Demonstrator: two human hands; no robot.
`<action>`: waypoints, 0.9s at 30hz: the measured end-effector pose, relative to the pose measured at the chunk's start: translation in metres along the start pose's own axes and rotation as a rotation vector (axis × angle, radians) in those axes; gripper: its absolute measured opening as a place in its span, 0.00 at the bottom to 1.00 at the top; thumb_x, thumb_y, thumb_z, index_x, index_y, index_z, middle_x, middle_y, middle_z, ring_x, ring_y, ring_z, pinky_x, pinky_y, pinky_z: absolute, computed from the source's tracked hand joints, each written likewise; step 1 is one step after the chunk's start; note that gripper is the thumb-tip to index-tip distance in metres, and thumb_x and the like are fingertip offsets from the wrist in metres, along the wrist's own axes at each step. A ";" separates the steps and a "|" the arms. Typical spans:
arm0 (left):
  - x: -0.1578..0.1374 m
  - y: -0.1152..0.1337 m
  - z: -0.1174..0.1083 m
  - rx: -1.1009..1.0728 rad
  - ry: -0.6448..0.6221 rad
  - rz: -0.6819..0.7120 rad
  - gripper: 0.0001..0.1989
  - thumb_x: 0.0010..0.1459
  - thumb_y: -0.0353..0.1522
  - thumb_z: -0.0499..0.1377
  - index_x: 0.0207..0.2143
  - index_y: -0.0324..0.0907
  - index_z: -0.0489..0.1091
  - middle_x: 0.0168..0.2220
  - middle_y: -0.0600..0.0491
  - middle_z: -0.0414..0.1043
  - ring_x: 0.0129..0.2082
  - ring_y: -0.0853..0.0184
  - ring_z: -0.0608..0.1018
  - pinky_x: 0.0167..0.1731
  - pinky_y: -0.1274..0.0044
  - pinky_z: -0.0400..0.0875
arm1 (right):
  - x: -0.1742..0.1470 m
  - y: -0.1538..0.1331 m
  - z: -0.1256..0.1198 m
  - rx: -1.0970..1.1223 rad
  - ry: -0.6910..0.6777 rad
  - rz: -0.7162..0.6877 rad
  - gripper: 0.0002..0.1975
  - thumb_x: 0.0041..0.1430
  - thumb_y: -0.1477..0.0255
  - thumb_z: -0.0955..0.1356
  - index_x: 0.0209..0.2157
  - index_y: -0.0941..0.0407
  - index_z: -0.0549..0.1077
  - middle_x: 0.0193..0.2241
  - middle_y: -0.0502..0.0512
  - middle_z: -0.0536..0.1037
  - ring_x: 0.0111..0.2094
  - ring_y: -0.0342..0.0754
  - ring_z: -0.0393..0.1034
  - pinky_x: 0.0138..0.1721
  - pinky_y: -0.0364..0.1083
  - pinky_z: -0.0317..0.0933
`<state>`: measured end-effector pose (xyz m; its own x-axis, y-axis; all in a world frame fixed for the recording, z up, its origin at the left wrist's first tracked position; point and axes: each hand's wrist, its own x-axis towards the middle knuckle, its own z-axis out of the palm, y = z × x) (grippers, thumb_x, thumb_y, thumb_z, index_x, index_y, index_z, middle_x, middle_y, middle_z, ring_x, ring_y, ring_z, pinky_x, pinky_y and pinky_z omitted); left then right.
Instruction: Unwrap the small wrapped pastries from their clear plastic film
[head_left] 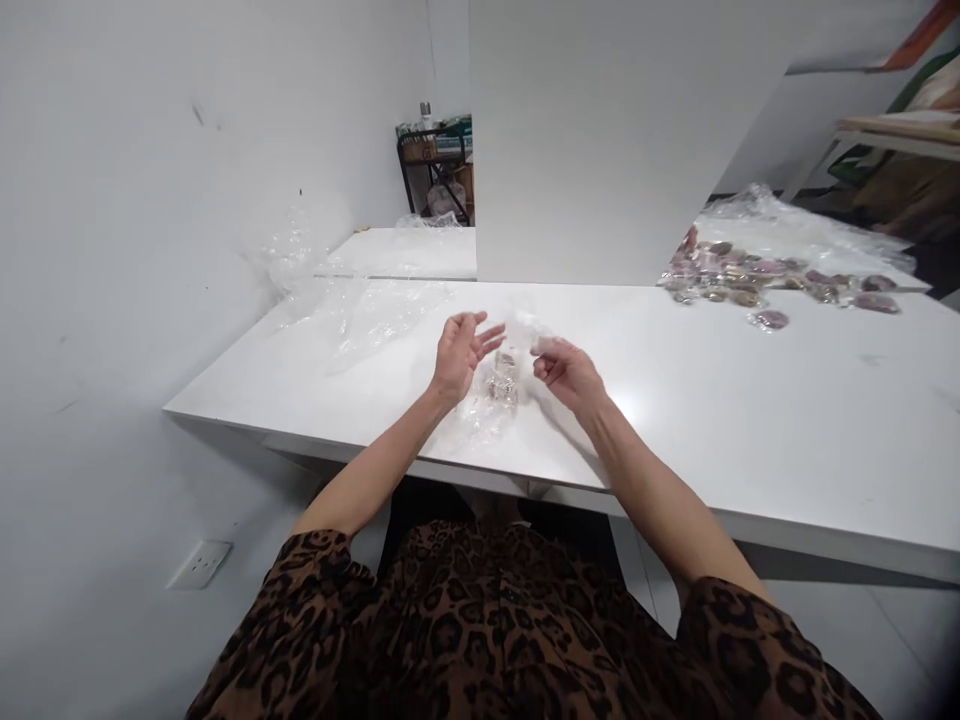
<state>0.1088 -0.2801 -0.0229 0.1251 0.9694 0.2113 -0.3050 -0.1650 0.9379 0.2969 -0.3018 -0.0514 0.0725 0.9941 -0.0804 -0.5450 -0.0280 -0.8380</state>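
Observation:
A thin piece of clear plastic film hangs from my right hand, pinched between thumb and forefinger. Just left of it, my left hand is raised over the table with its fingers apart; I see nothing in them. Below and between both hands lies a small brownish bundle wrapped in clear plastic; its contents are blurred. More crumpled clear plastic spreads on the tabletop in front of that bundle, near the table's front edge.
The white table meets a wall on the left and an upright white panel behind. A sheet of clear wrap covers the back left. Several plastic-wrapped, purplish-brown round pieces are piled back right. Behind stands a black shelf.

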 end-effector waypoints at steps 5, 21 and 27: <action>0.026 -0.016 -0.001 0.514 -0.056 -0.075 0.26 0.62 0.43 0.64 0.58 0.45 0.64 0.69 0.38 0.59 0.66 0.53 0.69 0.61 0.63 0.67 | 0.006 -0.019 -0.014 0.158 0.159 0.086 0.04 0.55 0.73 0.72 0.32 0.56 0.73 0.27 0.52 0.83 0.23 0.42 0.75 0.23 0.39 0.68; 0.023 -0.017 0.019 0.295 -0.036 -0.533 0.15 0.60 0.32 0.68 0.26 0.41 0.65 0.22 0.57 0.64 0.21 0.74 0.65 0.26 0.78 0.60 | 0.009 -0.013 -0.022 -0.056 0.143 -0.044 0.19 0.48 0.58 0.80 0.32 0.52 0.72 0.31 0.50 0.79 0.28 0.42 0.72 0.27 0.41 0.69; 0.011 -0.004 0.020 0.055 -0.101 -0.580 0.25 0.67 0.54 0.56 0.37 0.40 0.74 0.39 0.46 0.76 0.35 0.64 0.76 0.39 0.74 0.69 | -0.002 0.013 -0.008 -0.407 -0.039 -0.053 0.31 0.42 0.44 0.79 0.40 0.51 0.74 0.45 0.54 0.78 0.40 0.47 0.73 0.30 0.43 0.67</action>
<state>0.1300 -0.2719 -0.0193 0.3466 0.8825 -0.3180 -0.1112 0.3753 0.9202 0.2959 -0.3048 -0.0662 0.0559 0.9983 -0.0176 -0.1663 -0.0081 -0.9860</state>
